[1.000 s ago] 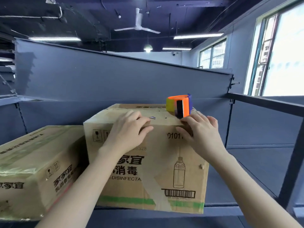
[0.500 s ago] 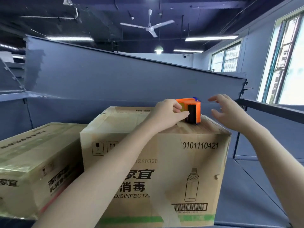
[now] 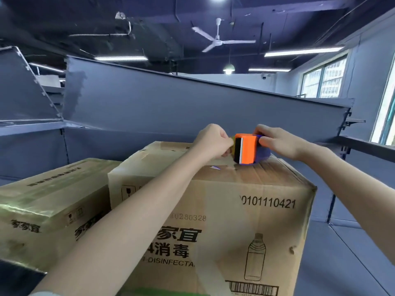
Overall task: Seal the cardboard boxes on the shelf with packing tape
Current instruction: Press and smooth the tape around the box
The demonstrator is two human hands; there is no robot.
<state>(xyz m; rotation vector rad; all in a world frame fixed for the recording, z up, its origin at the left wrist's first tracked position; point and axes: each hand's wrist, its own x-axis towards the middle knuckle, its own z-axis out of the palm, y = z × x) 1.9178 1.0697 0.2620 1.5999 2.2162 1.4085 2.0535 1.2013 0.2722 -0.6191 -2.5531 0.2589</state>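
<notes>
A brown cardboard box (image 3: 245,210) with black print and a bottle drawing stands on the grey shelf in front of me. An orange and blue tape dispenser (image 3: 248,151) rests on its top near the far edge. My right hand (image 3: 277,142) holds the dispenser from its right side. My left hand (image 3: 213,139) is closed at the dispenser's left side, fingers pinched at the tape end; the tape itself is hard to make out. A second box (image 3: 49,201), covered in shiny tape, lies to the left.
The grey shelf back panel (image 3: 192,112) rises behind the boxes. Bare shelf floor (image 3: 346,253) extends to the right of the box, bounded by a dark rail (image 3: 367,146). Windows are at the far right and a ceiling fan hangs above.
My right hand moved from open air onto the dispenser and gripped it. My left hand stayed closed at the dispenser's left side. One second ago both hands were on the box's front top edge.
</notes>
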